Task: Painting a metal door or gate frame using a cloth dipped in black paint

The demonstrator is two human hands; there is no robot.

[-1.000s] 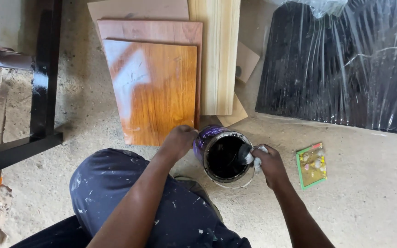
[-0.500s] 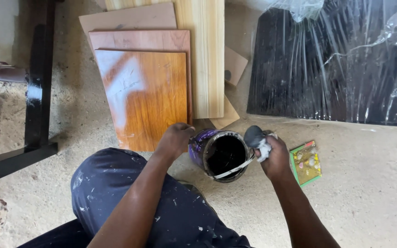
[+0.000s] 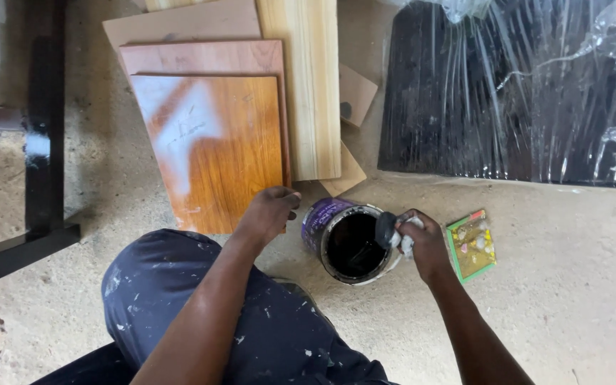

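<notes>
1. My right hand is clenched around a stained white rag wad, its dark tip over the near rim of the open round purple-labelled tin of black liquid.
2. My left hand, fingers curled and holding nothing, rests on the glossy orange-brown wooden board, just left of the tin.
3. A small green square packet lies just right of my right hand.

Both bare forearms reach forward from the near edge. The left hand rests knuckles-up, fingers curled down. The right hand, further right, is clenched in a fist.
</notes>
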